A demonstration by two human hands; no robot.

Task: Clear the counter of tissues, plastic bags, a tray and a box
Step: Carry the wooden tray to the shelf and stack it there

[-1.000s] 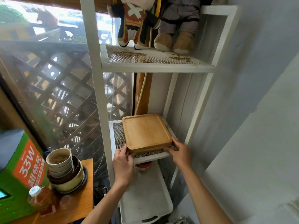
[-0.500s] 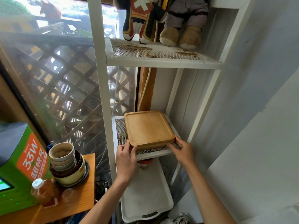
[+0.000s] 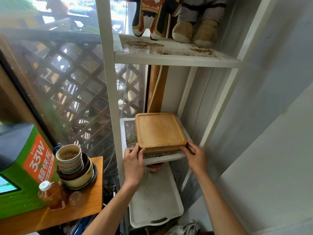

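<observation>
At the bottom edge, both forearms enter the frame, cut off below the elbows. Between them, a white plastic tray [image 3: 155, 199] with a slot handle sits on the lowest level of the white metal rack [image 3: 108, 92]; its far end is hidden under the shelf above. To the left, a wooden desk [image 3: 79, 211] carries a green machine [image 3: 20, 168] with an orange label, cut off by the left edge, a capped bottle of amber liquid [image 3: 50, 195] and a stack of bowls [image 3: 74, 168], the lower ones mostly hidden by those on top.

Further in, the left hand [image 3: 133, 164] grips the near left corner of the wooden tray [image 3: 159, 130], fingers curled over its edge. The right hand [image 3: 194, 155] holds the near right corner with bent fingers whose tips are hidden beneath the edge. The wooden tray lies flat on the middle mesh shelf [image 3: 162, 157]; a second wooden layer shows under it, though whether that is a separate tray cannot be told. A small red-and-white object [image 3: 155, 167] peeks out below that shelf, mostly hidden.

Higher and farther, the upper mesh shelf [image 3: 169, 50], stained brown, holds two plush toys [image 3: 176, 17], visible only from the legs down.
</observation>
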